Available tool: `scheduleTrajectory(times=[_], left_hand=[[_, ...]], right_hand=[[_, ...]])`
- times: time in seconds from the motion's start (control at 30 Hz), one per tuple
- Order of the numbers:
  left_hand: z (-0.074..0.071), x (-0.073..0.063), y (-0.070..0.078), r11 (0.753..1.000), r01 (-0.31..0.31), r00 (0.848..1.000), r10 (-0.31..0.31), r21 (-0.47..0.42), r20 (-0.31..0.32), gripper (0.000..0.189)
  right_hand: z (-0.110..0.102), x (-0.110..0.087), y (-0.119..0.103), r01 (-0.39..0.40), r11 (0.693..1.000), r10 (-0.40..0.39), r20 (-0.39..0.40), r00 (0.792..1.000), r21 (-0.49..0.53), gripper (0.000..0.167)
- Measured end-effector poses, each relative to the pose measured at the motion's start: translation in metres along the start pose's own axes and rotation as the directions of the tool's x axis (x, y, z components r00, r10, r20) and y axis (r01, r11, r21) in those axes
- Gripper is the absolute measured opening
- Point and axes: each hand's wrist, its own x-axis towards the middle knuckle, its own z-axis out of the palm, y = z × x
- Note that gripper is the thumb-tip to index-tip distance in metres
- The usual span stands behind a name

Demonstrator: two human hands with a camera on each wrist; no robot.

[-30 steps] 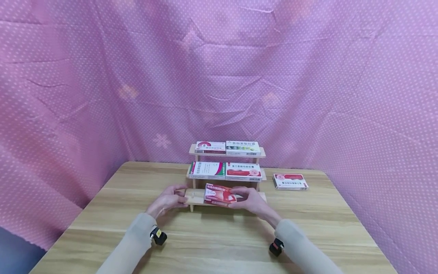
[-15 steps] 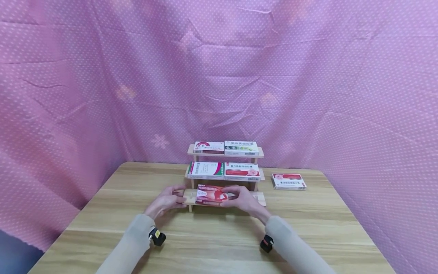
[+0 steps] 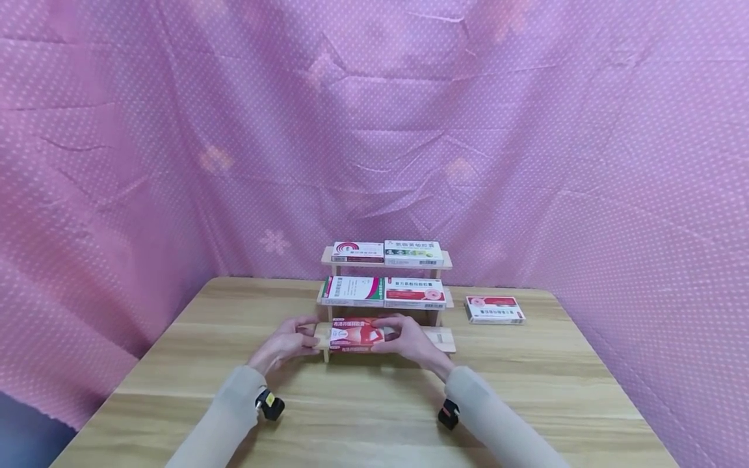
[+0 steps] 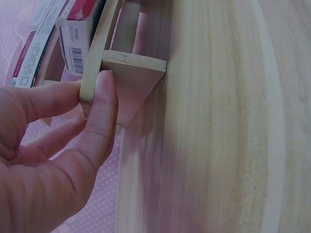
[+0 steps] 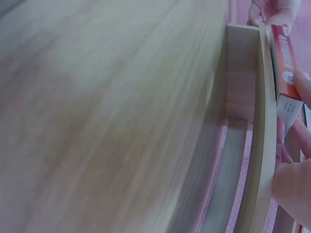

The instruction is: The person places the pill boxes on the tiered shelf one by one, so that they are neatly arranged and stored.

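Observation:
A three-tier wooden rack (image 3: 443, 338) stands on the table. My left hand (image 3: 287, 342) holds the left end of its lowest shelf; in the left wrist view, thumb and fingers of the left hand (image 4: 51, 187) pinch the board's end from both faces. On the left part of that shelf is a red and white medicine box (image 3: 354, 333). My right hand (image 3: 407, 340) grips the box by its right end. In the right wrist view, fingers of the right hand (image 5: 296, 182) are around the near end of the medicine box (image 5: 285, 68), which lies close along the shelf board.
Two medicine boxes (image 3: 415, 294) fill the middle tier, and two more boxes (image 3: 413, 253) lie on the top tier. Another red and white box (image 3: 495, 311) lies on the table (image 3: 351, 416) right of the rack. A pink dotted curtain (image 3: 374, 143) hangs behind.
My right hand has slid the medicine box leftward along the lowest shelf, and the box has straightened from its tilt. The left hand keeps its hold on the shelf end.

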Motion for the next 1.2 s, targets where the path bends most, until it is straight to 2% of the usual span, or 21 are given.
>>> scheduleTrajectory(times=[0.13, 0.43, 1.0, 1.2], left_hand=[[0.000, 0.001, 0.000, 1.000, 0.001, 1.000, -0.001, 0.008, -0.009, 0.070], [-0.001, 0.001, 0.000, 1.000, -0.022, 1.000, 0.022, 0.002, 0.021, 0.070], [0.001, 0.000, 0.002, 1.000, -0.006, 1.000, 0.006, -0.006, 0.008, 0.071], [0.000, 0.001, 0.000, 1.000, 0.001, 1.000, -0.001, -0.001, 0.011, 0.070]], right_hand=[[0.005, 0.004, -0.002, 0.009, 1.000, -0.009, -0.003, 1.000, -0.023, 0.055], [0.014, 0.007, -0.007, 0.012, 0.999, -0.013, -0.019, 1.000, -0.048, 0.051], [0.014, 0.007, -0.007, 0.003, 0.999, -0.004, -0.025, 1.000, -0.047, 0.049], [0.011, 0.005, -0.005, 0.021, 0.999, -0.021, -0.014, 1.000, -0.044, 0.055]])
